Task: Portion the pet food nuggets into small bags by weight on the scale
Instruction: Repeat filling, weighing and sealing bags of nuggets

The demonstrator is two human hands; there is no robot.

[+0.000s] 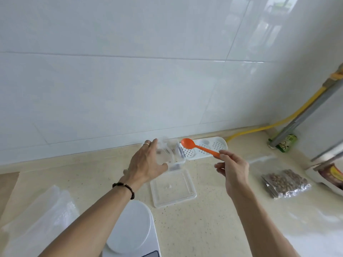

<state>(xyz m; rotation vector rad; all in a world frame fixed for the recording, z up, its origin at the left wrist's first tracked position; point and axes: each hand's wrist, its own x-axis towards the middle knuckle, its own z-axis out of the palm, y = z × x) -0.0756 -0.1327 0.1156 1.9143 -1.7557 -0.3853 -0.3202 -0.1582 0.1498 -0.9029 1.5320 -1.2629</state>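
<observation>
Here a clear bag (165, 153) is gripped by the left hand (146, 164), mouth apparently presented for filling; at three o'clock, a spoon (199, 148) is pinched, empty, by the right hand (233, 170).

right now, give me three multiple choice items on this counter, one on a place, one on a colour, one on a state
1. Where is the filled bag of nuggets?
A. on the scale
B. on the counter right of the right hand
C. in the left hand

2. What colour is the spoon?
A. orange
B. green
C. black

3. What is on the scale platform?
A. a bag
B. a bowl
C. nothing

Answers:
1 B, it lies on the counter beyond the right hand.
2 A, bowl and handle are orange.
3 C, its white platform is bare, while the left hand holds a clear bag farther back.
</observation>
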